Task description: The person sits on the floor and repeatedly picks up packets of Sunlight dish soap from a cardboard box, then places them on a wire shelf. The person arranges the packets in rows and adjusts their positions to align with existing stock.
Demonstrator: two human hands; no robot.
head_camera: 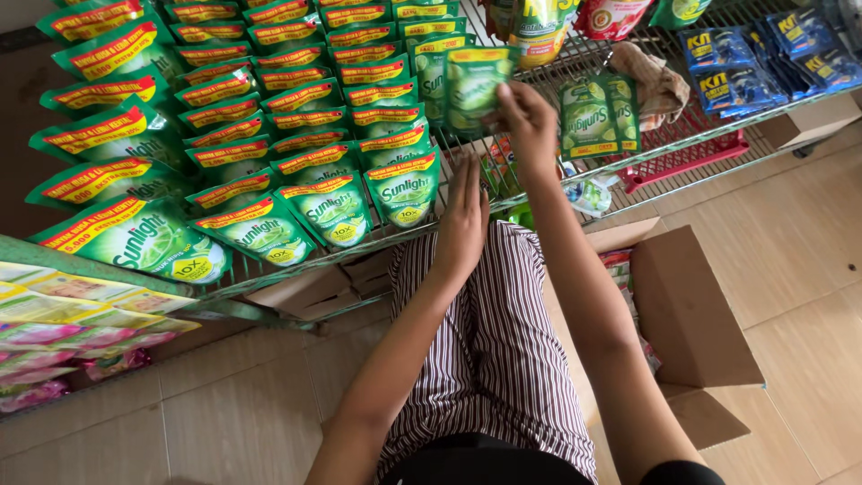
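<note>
My right hand (525,121) pinches a green pouch (474,85) at twelve o'clock; my left hand (462,220) rests open on the wire shelf (539,171).

Both bare arms extended forward. Left hand (462,220) flat, fingers straight and together, palm down. Right hand (525,121) raised higher, wrist bent, fingers pinched shut in a grip.

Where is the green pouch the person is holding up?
In the head view, the green pouch is top centre, pinched in the right hand over the wire shelf, just right of the rows of green pouches.
</note>
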